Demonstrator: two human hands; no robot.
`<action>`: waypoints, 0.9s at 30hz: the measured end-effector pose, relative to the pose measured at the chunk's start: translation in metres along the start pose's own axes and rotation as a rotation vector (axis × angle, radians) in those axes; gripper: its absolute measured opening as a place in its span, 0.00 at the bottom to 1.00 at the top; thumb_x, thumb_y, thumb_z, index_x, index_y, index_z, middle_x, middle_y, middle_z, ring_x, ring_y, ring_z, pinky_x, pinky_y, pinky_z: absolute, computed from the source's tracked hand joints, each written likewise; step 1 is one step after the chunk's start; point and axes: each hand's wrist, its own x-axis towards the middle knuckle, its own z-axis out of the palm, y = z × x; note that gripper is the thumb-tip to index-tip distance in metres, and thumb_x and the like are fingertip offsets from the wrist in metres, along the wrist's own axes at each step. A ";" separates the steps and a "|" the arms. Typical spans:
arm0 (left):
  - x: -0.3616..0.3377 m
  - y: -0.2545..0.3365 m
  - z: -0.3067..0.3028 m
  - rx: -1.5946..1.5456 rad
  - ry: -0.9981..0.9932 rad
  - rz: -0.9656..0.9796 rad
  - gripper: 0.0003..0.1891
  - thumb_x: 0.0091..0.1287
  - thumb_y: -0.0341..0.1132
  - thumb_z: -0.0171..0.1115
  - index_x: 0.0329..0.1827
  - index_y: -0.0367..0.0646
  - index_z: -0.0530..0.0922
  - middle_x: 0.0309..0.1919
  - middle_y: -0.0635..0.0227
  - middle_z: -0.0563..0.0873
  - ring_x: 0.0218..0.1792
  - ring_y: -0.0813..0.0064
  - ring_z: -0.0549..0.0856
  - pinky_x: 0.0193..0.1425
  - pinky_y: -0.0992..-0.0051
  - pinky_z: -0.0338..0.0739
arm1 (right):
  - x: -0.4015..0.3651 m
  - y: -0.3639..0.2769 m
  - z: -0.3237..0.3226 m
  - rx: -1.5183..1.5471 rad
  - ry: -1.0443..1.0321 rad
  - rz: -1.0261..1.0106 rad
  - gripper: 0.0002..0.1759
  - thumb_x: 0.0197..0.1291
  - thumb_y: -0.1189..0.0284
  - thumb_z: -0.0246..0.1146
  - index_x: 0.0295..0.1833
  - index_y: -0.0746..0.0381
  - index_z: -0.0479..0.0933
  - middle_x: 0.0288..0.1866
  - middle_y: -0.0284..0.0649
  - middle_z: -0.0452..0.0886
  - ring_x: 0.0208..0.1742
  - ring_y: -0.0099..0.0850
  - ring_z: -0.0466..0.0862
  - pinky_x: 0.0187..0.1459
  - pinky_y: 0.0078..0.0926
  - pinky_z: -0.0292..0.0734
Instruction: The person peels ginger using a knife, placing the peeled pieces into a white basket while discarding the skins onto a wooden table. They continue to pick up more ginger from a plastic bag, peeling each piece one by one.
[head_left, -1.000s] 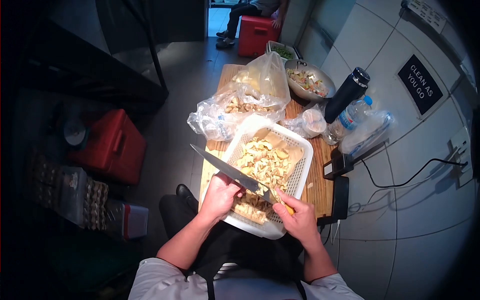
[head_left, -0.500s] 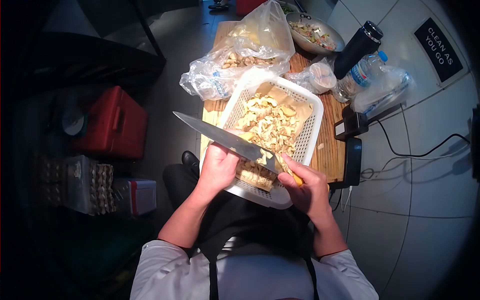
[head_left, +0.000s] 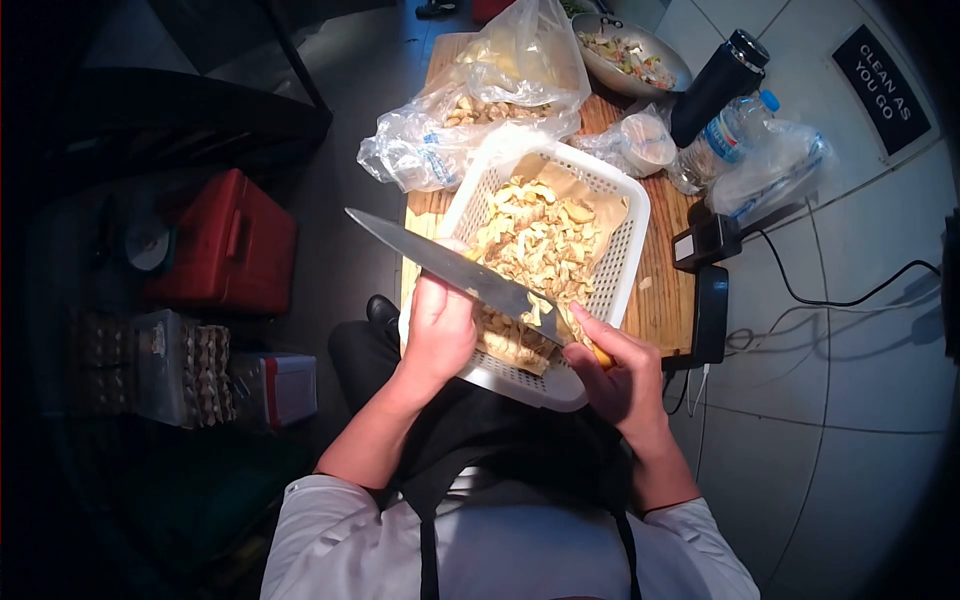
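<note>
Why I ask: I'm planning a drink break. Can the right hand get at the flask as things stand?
Probably not: the right hand is taken up with the knife, and the bottle stands close in front of the flask.

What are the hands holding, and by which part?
The right hand grips the knife by its yellow handle; what the left hand holds, if anything, cannot be told.

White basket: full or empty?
Partly filled. Pale cut pieces lie on brown paper inside the basket, and part of its perforated side wall shows bare above them.
</note>
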 end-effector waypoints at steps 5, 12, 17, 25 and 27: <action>0.003 0.004 0.001 0.169 -0.004 0.118 0.12 0.80 0.25 0.46 0.62 0.37 0.69 0.48 0.69 0.77 0.48 0.81 0.76 0.55 0.77 0.74 | -0.003 0.001 0.002 0.030 0.026 0.015 0.25 0.64 0.62 0.72 0.63 0.61 0.82 0.45 0.55 0.88 0.43 0.43 0.91 0.44 0.31 0.83; 0.011 0.014 0.004 0.278 -0.014 0.255 0.11 0.80 0.26 0.46 0.61 0.35 0.70 0.46 0.66 0.78 0.46 0.77 0.77 0.51 0.74 0.74 | -0.008 -0.014 -0.006 0.064 -0.003 0.176 0.25 0.65 0.64 0.72 0.63 0.63 0.81 0.44 0.55 0.88 0.40 0.36 0.91 0.42 0.28 0.83; 0.013 0.021 0.007 0.185 0.003 0.218 0.11 0.80 0.29 0.48 0.60 0.34 0.72 0.45 0.65 0.80 0.43 0.76 0.78 0.51 0.75 0.74 | -0.013 -0.004 -0.004 0.093 0.049 0.117 0.24 0.64 0.66 0.72 0.64 0.64 0.81 0.43 0.55 0.88 0.40 0.33 0.91 0.41 0.27 0.83; 0.029 0.018 -0.004 -0.713 -0.078 -0.373 0.10 0.76 0.26 0.57 0.57 0.36 0.74 0.45 0.59 0.86 0.35 0.75 0.84 0.41 0.77 0.81 | -0.014 0.005 -0.006 0.030 0.081 0.079 0.25 0.63 0.65 0.73 0.62 0.65 0.81 0.44 0.56 0.88 0.44 0.41 0.91 0.45 0.29 0.83; 0.027 0.026 -0.002 -0.637 -0.139 -0.369 0.09 0.74 0.29 0.61 0.53 0.36 0.76 0.39 0.68 0.83 0.34 0.81 0.79 0.39 0.80 0.75 | -0.010 0.003 -0.010 0.004 0.069 0.096 0.24 0.63 0.65 0.73 0.62 0.64 0.82 0.44 0.57 0.88 0.45 0.44 0.91 0.45 0.30 0.83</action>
